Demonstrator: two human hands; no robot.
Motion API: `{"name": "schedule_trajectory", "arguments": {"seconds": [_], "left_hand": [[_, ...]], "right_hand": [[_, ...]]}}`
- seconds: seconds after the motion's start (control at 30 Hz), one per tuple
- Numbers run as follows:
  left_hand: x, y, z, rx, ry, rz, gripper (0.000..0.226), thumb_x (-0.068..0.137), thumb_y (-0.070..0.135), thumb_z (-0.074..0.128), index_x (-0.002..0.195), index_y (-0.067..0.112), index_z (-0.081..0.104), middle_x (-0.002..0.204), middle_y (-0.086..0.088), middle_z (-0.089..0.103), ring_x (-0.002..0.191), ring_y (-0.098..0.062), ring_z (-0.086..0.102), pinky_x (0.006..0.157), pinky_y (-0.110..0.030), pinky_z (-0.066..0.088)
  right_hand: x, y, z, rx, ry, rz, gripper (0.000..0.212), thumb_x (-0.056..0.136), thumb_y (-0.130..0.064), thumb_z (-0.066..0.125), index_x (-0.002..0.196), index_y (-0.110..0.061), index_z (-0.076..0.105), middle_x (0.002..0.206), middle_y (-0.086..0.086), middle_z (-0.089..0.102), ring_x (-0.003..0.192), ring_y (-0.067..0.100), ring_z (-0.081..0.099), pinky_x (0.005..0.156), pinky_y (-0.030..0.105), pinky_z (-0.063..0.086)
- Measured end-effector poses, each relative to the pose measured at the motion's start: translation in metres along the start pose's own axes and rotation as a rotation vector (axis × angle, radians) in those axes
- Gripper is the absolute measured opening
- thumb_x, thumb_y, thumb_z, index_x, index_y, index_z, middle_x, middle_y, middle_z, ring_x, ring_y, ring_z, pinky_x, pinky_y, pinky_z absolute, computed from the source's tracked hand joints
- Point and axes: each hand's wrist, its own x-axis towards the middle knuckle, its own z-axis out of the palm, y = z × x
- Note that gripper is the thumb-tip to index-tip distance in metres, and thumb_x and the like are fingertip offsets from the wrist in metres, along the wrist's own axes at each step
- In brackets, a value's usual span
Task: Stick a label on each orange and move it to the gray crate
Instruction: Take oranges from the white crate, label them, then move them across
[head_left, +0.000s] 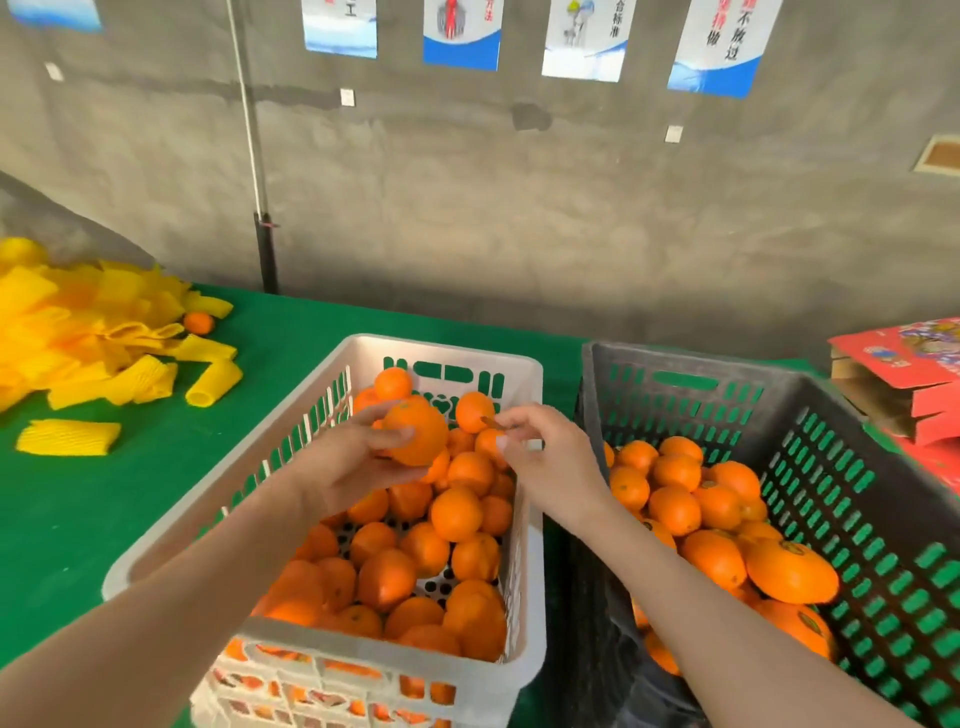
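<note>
Green cloth (311, 332) covered the table under a white crate (441, 353) and, to its right, a gray crate (779, 384). Above the white crate, the left hand (353, 457) gripped an orange (418, 431) while the right hand (545, 457) pinched a small label (492, 422) just beside it.

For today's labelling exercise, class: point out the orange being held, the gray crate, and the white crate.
held orange (418, 434): head view, on its front skin below the left hand's thumb.
gray crate (685, 383): head view, on its far wall by the handle slot.
white crate (332, 395): head view, on its left slotted wall.
</note>
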Motion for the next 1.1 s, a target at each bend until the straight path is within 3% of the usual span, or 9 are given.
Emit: {"name": "schedule_trajectory", "arguments": {"seconds": [0.1, 0.2, 0.33, 0.43, 0.6, 0.67, 0.93, 1.0, 1.1], "left_hand": [[-0.048, -0.005, 0.026, -0.179, -0.097, -0.012, 0.044, 0.075, 0.014, 0.066, 0.118, 0.016, 0.058, 0.112, -0.015, 0.069, 0.098, -0.032, 0.068, 0.073, -0.042, 0.058], [-0.083, -0.008, 0.051, -0.199, -0.136, -0.026, 0.052, 0.078, 0.024, 0.060, 0.128, 0.014, 0.055, 0.126, -0.017, 0.061, 0.097, -0.029, 0.062, 0.069, -0.035, 0.054], [-0.114, -0.015, 0.082, -0.154, -0.222, -0.020, 0.044, 0.080, 0.035, 0.059, 0.120, 0.018, 0.062, 0.115, -0.011, 0.068, 0.083, -0.020, 0.066, 0.062, -0.028, 0.052], [-0.127, -0.025, 0.100, -0.113, -0.190, -0.023, 0.050, 0.081, 0.037, 0.058, 0.126, 0.016, 0.058, 0.121, -0.012, 0.066, 0.094, -0.023, 0.062, 0.067, -0.030, 0.050], [-0.141, -0.038, 0.124, -0.147, -0.178, -0.014, 0.056, 0.078, 0.032, 0.061, 0.130, 0.016, 0.053, 0.125, -0.012, 0.063, 0.111, -0.027, 0.061, 0.078, -0.036, 0.054], [-0.145, -0.042, 0.131, -0.152, -0.184, -0.006, 0.056, 0.077, 0.031, 0.062, 0.131, 0.017, 0.052, 0.126, -0.013, 0.062, 0.116, -0.028, 0.060, 0.090, -0.040, 0.051], [-0.153, -0.058, 0.155, -0.094, -0.186, 0.018, 0.059, 0.072, 0.032, 0.063, 0.129, 0.018, 0.054, 0.123, -0.014, 0.065, 0.116, -0.029, 0.060, 0.097, -0.044, 0.047], [-0.155, -0.063, 0.158, -0.043, -0.169, 0.021, 0.060, 0.070, 0.033, 0.063, 0.128, 0.019, 0.054, 0.123, -0.016, 0.063, 0.117, -0.033, 0.058, 0.104, -0.050, 0.042], [-0.160, -0.070, 0.163, -0.019, -0.139, 0.009, 0.053, 0.069, 0.034, 0.062, 0.120, 0.020, 0.057, 0.120, -0.018, 0.063, 0.112, -0.036, 0.060, 0.100, -0.052, 0.045]], "right_hand": [[-0.011, -0.020, -0.016, 0.358, 0.024, 0.148, 0.004, 0.090, -0.017, 0.063, 0.092, -0.018, 0.067, 0.099, -0.004, 0.064, 0.096, 0.009, 0.060, 0.085, 0.024, 0.051], [-0.037, -0.043, -0.029, 0.544, -0.098, 0.222, 0.007, 0.090, -0.021, 0.063, 0.091, -0.023, 0.070, 0.106, 0.000, 0.067, 0.106, 0.018, 0.061, 0.093, 0.037, 0.052], [-0.078, -0.061, -0.041, 0.409, -0.113, 0.062, 0.009, 0.089, -0.018, 0.063, 0.087, -0.023, 0.070, 0.103, -0.003, 0.068, 0.103, 0.008, 0.061, 0.094, 0.033, 0.050], [-0.101, -0.063, -0.053, 0.255, -0.052, -0.044, 0.013, 0.088, -0.017, 0.064, 0.078, -0.024, 0.067, 0.098, -0.009, 0.064, 0.098, 0.001, 0.057, 0.090, 0.029, 0.049], [-0.127, -0.057, -0.070, 0.173, 0.001, -0.146, 0.010, 0.088, -0.015, 0.065, 0.079, -0.018, 0.063, 0.100, -0.006, 0.061, 0.103, 0.002, 0.053, 0.092, 0.039, 0.048], [-0.136, -0.056, -0.075, 0.112, 0.057, -0.204, 0.009, 0.088, -0.016, 0.065, 0.079, -0.015, 0.062, 0.099, -0.002, 0.061, 0.100, 0.006, 0.055, 0.087, 0.039, 0.049], [-0.163, -0.048, -0.088, -0.159, 0.279, -0.329, 0.012, 0.085, -0.027, 0.066, 0.083, -0.017, 0.058, 0.089, -0.004, 0.060, 0.079, 0.010, 0.055, 0.064, 0.030, 0.048], [-0.167, -0.044, -0.094, -0.130, 0.278, -0.268, 0.029, 0.081, -0.042, 0.065, 0.101, -0.025, 0.051, 0.091, -0.011, 0.058, 0.077, 0.009, 0.055, 0.062, 0.029, 0.050], [-0.174, -0.034, -0.102, -0.045, 0.212, -0.114, 0.062, 0.068, -0.064, 0.058, 0.120, -0.049, 0.027, 0.100, -0.024, 0.051, 0.087, 0.003, 0.056, 0.068, 0.026, 0.052]]}}
